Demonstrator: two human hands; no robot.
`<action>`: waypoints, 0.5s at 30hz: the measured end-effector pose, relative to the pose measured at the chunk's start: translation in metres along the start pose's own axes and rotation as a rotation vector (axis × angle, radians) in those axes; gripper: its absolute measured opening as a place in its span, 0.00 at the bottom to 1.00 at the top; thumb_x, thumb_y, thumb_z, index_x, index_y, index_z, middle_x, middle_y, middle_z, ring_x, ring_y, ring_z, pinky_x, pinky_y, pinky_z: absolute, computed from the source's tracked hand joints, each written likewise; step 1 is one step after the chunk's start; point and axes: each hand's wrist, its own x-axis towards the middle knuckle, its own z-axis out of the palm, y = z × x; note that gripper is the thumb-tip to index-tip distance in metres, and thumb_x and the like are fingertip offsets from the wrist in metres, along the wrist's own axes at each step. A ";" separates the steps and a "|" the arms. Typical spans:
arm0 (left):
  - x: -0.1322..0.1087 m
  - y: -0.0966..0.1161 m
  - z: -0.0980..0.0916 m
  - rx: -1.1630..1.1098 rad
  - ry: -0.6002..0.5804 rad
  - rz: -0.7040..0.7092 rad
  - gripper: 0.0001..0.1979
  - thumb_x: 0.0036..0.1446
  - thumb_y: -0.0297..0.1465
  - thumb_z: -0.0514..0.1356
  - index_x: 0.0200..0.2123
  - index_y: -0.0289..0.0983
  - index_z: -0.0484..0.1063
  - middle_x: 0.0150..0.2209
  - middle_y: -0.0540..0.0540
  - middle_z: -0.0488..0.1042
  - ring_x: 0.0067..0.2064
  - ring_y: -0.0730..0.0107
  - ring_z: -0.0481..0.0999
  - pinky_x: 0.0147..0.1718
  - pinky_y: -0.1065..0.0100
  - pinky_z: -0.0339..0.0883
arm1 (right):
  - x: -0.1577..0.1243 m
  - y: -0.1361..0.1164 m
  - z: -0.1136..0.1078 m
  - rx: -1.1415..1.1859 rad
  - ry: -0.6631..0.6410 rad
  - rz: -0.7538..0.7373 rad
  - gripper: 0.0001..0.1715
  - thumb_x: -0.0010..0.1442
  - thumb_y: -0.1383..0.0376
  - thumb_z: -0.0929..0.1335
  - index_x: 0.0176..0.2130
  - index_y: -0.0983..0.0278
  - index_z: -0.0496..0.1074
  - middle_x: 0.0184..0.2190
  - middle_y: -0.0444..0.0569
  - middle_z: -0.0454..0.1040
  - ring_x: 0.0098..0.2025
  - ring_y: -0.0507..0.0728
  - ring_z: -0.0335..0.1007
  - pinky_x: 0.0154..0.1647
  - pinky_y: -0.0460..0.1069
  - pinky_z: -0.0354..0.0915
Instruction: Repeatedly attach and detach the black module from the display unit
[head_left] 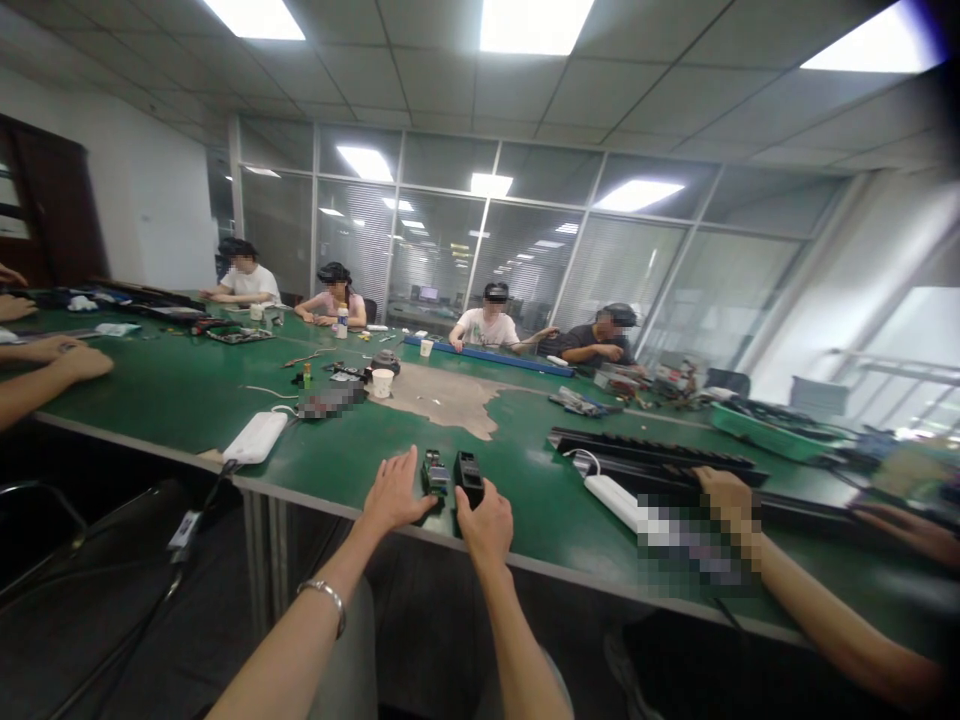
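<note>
My left hand [391,492] lies at the table's near edge with its fingers stretched out. Its thumb reaches to the lower end of a small green circuit board with parts on it [434,474], and I cannot tell if it touches the board. Just right of the board stands a black plastic housing [469,472] with openings in its top. Thumb and fingers of my right hand [487,527] close around the housing's lower end. The two parts sit side by side, a narrow gap between them.
The green table [337,480] has a worn patch [442,400] in the middle. A white power strip [256,438] lies left and another [611,500] right, near long black rails [660,455]. A co-worker's hand [727,505] rests there. Paper cup [382,382] and green basket [772,432] stand farther off.
</note>
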 end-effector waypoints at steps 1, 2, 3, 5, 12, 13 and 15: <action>0.000 0.000 0.000 0.000 0.002 0.002 0.50 0.51 0.53 0.57 0.68 0.30 0.41 0.66 0.35 0.54 0.66 0.50 0.53 0.64 0.52 0.42 | 0.001 0.000 -0.002 0.012 -0.010 0.002 0.31 0.60 0.52 0.64 0.55 0.68 0.66 0.46 0.58 0.74 0.51 0.63 0.68 0.51 0.51 0.59; 0.000 0.000 0.000 0.000 0.002 0.003 0.50 0.51 0.52 0.57 0.68 0.30 0.42 0.66 0.35 0.54 0.65 0.50 0.53 0.63 0.52 0.43 | 0.002 -0.001 -0.004 0.033 -0.022 0.013 0.29 0.60 0.52 0.64 0.54 0.67 0.67 0.45 0.58 0.75 0.50 0.63 0.69 0.50 0.51 0.60; 0.001 -0.001 0.000 -0.002 0.001 0.004 0.51 0.51 0.53 0.57 0.68 0.30 0.42 0.66 0.35 0.54 0.65 0.50 0.54 0.63 0.52 0.43 | 0.004 -0.001 -0.006 0.061 -0.036 0.036 0.28 0.60 0.52 0.64 0.53 0.66 0.68 0.44 0.57 0.75 0.48 0.62 0.70 0.49 0.51 0.61; 0.001 -0.002 0.000 -0.006 0.000 0.004 0.51 0.51 0.53 0.57 0.68 0.31 0.42 0.66 0.35 0.54 0.65 0.50 0.54 0.63 0.52 0.44 | 0.008 -0.004 -0.012 0.139 -0.058 0.097 0.28 0.60 0.51 0.63 0.52 0.65 0.69 0.42 0.57 0.76 0.46 0.61 0.72 0.46 0.50 0.62; 0.000 -0.003 -0.001 -0.023 -0.008 -0.017 0.51 0.51 0.52 0.58 0.68 0.32 0.39 0.67 0.35 0.52 0.66 0.49 0.52 0.63 0.51 0.42 | 0.017 -0.033 -0.022 0.349 -0.053 0.048 0.26 0.59 0.49 0.63 0.49 0.62 0.72 0.42 0.51 0.77 0.45 0.59 0.73 0.45 0.48 0.63; 0.000 -0.003 -0.001 -0.025 -0.011 -0.020 0.51 0.50 0.51 0.58 0.68 0.32 0.39 0.67 0.34 0.52 0.66 0.49 0.52 0.63 0.51 0.42 | 0.017 -0.038 -0.022 0.347 -0.059 0.033 0.25 0.59 0.50 0.64 0.48 0.62 0.72 0.42 0.51 0.78 0.45 0.59 0.73 0.44 0.48 0.63; 0.000 -0.003 0.000 -0.030 -0.010 -0.022 0.52 0.50 0.51 0.57 0.68 0.31 0.37 0.66 0.34 0.52 0.66 0.49 0.52 0.63 0.51 0.41 | 0.016 -0.045 -0.019 0.330 -0.073 0.014 0.24 0.59 0.50 0.64 0.47 0.62 0.73 0.41 0.51 0.78 0.44 0.59 0.73 0.44 0.48 0.63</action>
